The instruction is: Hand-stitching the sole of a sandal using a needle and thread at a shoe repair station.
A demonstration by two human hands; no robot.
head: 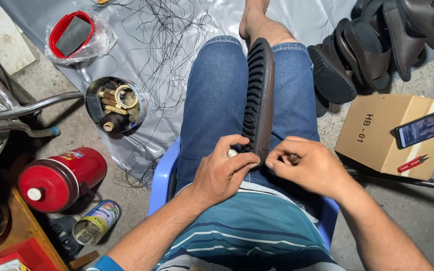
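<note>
holding a sandal (259, 95), beside a tin (92, 98) of thread spools (112, 122)

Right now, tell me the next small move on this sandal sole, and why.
Probably draw the thread tight with the right hand: its fingers pinch at the sole's near edge, while the left hand steadies that end between the knees.

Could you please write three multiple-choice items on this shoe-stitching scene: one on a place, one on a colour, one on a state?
1. Where does the phone lie?
A. on the cardboard box
B. in the round tin
C. on the blue chair

2. What colour is the flask?
A. green
B. red
C. white

3. How is the sandal sole held?
A. flat on the floor
B. on edge between the knees
C. hung from a hook

Answers: 1 A, it rests on the box top. 2 B, its body is red. 3 B, both the left hand and the right hand pinch its near end.
</note>
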